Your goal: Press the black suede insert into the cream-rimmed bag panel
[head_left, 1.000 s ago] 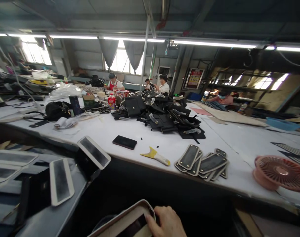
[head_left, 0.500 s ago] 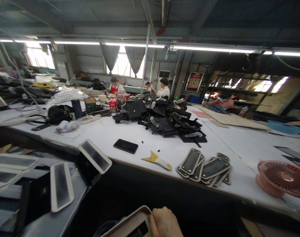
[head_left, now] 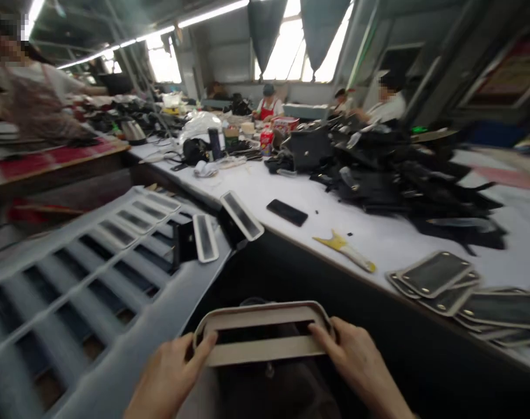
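My left hand grips the left end of a pale rounded frame, thumb on its inner side. The frame has a dark slot across it and a dark part hanging below. Round its right end my right hand is closed, thumb pressed on the front. Both hands hold the piece low in the view, in front of the dark table side. Left of it, a white-edged dark panel and another panel lie at the rack's corner.
A slotted grey rack fills the lower left. On the white table lie a phone, a yellow-ended tool, stacked panels and black bags. People sit beyond; a person stands far left.
The view has swung left, showing more rack and a standing person. My left hand has come into sight on the pale frame, which now lies level between both hands.
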